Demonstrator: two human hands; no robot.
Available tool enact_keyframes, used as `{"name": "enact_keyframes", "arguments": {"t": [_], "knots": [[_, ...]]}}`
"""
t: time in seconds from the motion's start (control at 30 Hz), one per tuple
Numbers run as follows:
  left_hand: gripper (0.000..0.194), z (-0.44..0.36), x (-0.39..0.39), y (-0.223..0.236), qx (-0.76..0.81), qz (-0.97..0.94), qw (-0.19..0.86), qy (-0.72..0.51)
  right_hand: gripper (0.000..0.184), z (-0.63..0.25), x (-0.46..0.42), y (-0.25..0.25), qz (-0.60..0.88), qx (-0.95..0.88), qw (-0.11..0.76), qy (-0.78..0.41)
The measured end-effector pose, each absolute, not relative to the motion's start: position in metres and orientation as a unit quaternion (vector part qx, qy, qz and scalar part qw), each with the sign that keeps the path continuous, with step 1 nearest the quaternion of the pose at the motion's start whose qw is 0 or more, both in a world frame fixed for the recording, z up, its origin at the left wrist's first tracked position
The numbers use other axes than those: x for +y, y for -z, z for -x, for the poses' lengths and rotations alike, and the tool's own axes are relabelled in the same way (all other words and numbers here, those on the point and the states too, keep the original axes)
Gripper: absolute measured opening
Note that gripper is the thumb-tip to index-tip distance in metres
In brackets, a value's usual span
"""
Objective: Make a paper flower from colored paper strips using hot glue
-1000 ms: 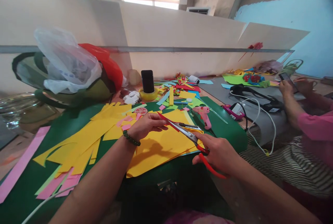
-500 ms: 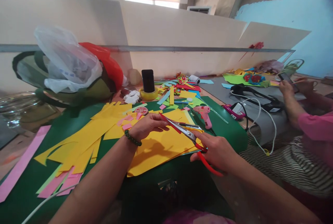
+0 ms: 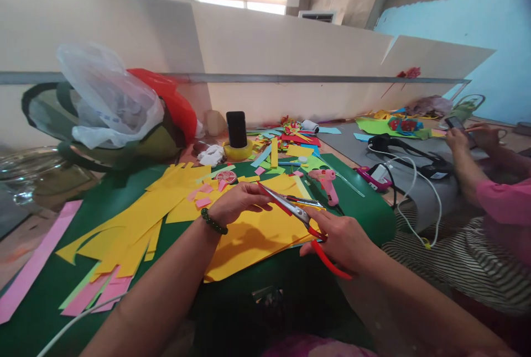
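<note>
My right hand (image 3: 341,236) is closed around the red handles of a pair of scissors (image 3: 299,213), whose blades point up and left. My left hand (image 3: 245,201) pinches a small red paper piece (image 3: 284,207) that lies along the blades; much of it is hidden by them. Both hands are above yellow paper sheets (image 3: 236,257) on a green mat (image 3: 174,296). Just beyond the blades lies a utility knife (image 3: 305,200), with a pink glue gun (image 3: 326,183) to its right.
Yellow strips (image 3: 136,213) and a long pink strip (image 3: 41,260) lie at left. A phone (image 3: 237,129) stands by a yellow tape roll (image 3: 238,151). Farther left is a bag with plastic (image 3: 116,108). At right, a person in a pink sleeve (image 3: 504,202) holds a phone (image 3: 455,124).
Both hands keep nearly the same pose. The scissors and my right hand have shifted slightly left, while my left hand has moved a little right.
</note>
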State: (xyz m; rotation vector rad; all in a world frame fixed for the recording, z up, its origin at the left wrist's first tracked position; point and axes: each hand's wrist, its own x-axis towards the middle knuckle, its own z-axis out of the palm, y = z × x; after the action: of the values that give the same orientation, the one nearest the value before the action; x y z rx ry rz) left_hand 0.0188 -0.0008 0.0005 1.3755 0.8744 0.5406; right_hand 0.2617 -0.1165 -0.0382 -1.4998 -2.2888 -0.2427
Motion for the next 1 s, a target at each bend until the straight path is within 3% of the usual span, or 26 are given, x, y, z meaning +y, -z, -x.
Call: {"name": "enact_keyframes", "arguments": {"t": [0.33, 0.7, 1.0], "knots": [[0.019, -0.019, -0.001, 0.000, 0.381, -0.626, 0.639, -0.233, 0.080, -0.262, -0.118, 0.031, 0.551, -0.813, 0.148, 0.111], [0.020, -0.023, -0.001, 0.004, 0.351, -0.645, 0.642, -0.222, 0.078, -0.258, -0.114, 0.031, 0.548, -0.818, 0.159, 0.076], [0.026, -0.023, -0.004, 0.000, 0.355, -0.638, 0.650, -0.210, 0.049, -0.263, -0.107, 0.031, 0.572, -0.782, 0.245, 0.035]]}}
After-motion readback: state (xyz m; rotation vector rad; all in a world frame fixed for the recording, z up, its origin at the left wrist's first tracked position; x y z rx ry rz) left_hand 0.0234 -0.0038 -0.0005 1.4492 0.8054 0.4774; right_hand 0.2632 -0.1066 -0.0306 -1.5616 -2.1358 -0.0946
